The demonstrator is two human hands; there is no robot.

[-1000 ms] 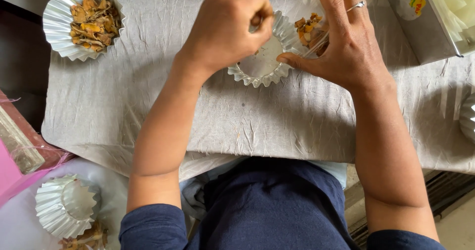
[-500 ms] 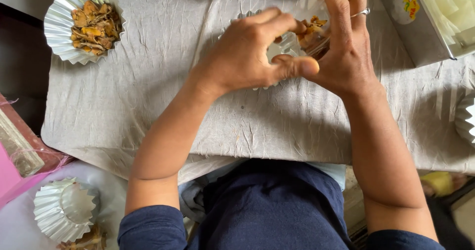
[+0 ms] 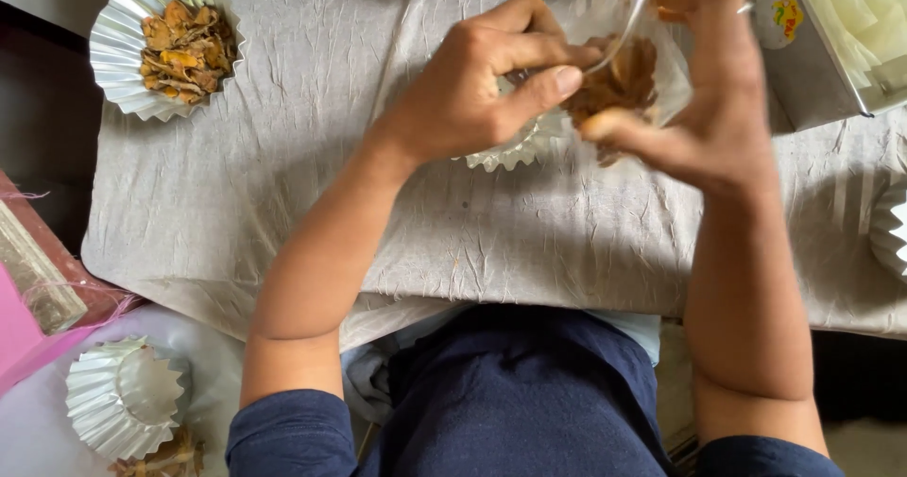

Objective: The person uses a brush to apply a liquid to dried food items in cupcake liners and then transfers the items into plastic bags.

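From the head view I see my left hand (image 3: 472,90) in the upper middle of the frame, fingers pinched shut on the edge of a clear plastic bag (image 3: 619,24); my right hand (image 3: 704,123), upper right, closes on the bag from the other side, thumb out below it; the bag holds brown dried pieces (image 3: 619,80) and hangs tilted just above a fluted foil cup (image 3: 515,146) on the grey cloth (image 3: 283,203); as I judge it, the pieces could slide out in a rush and miss the cup (its rim is mostly hidden by my left hand), scattering onto the cloth; a loose pinch could also drop the bag; a filled foil cup (image 3: 170,42) sits upper left, an empty foil cup (image 3: 123,397) lower left.
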